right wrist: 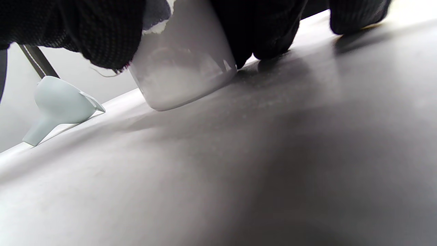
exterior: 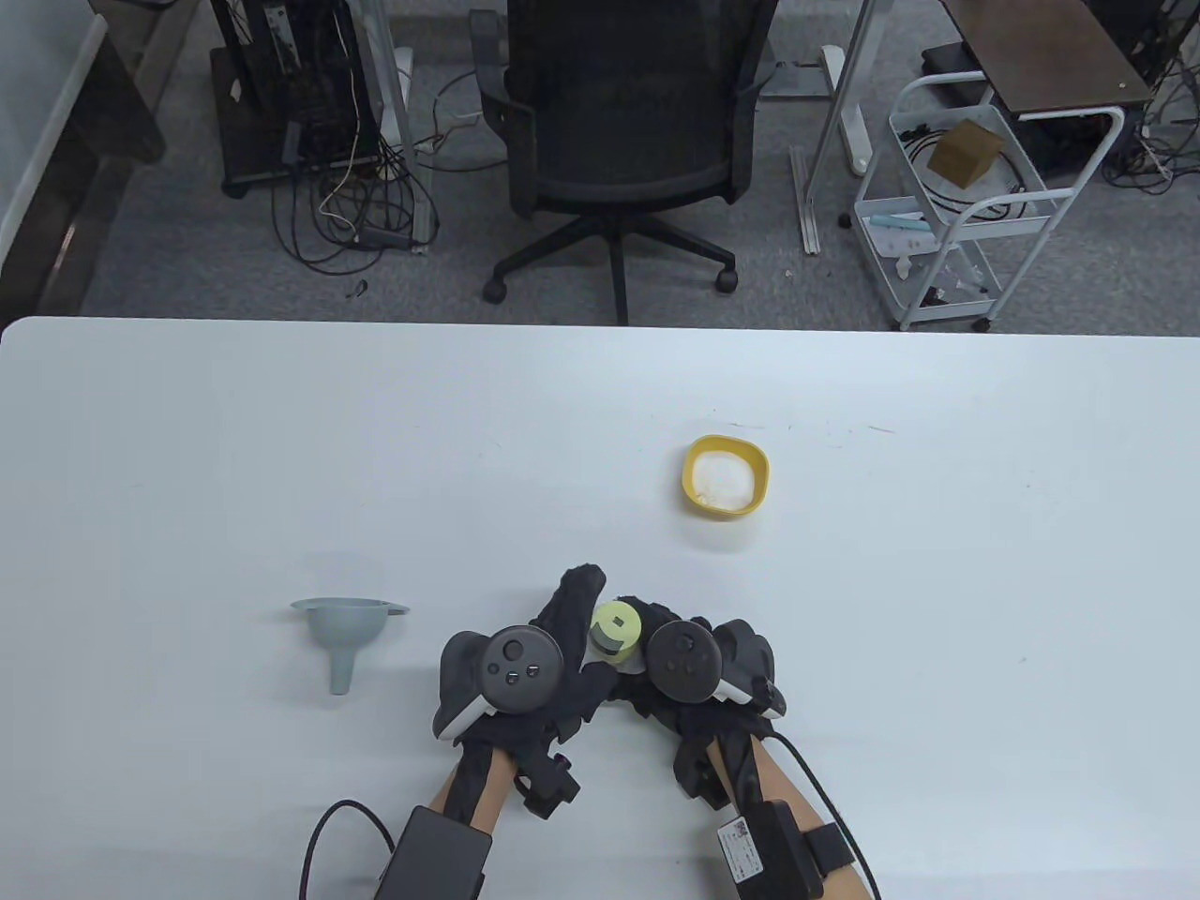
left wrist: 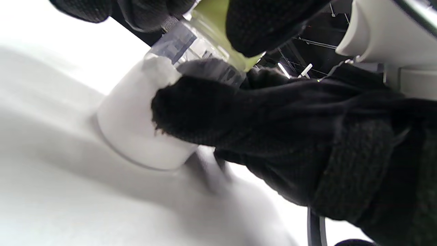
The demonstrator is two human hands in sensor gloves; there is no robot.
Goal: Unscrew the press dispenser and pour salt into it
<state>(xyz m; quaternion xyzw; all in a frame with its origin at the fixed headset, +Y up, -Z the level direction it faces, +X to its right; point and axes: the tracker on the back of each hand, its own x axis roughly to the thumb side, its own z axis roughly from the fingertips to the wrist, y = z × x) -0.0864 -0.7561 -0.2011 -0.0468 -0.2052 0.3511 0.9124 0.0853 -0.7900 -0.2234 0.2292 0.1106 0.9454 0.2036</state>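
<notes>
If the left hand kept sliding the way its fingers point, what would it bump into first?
Probably nothing new: the left hand already grips the dispenser, fingers pointing up-table. Beyond, the table looks free; the salt bowl lies off to the right.

Clear glossy plastic dispenser (left wrist: pixel 191 51) (green matt cap); matt grey plastic funnel (exterior: pixel 345 633); black knit-cloth fingers (left wrist: pixel 191 106).
</notes>
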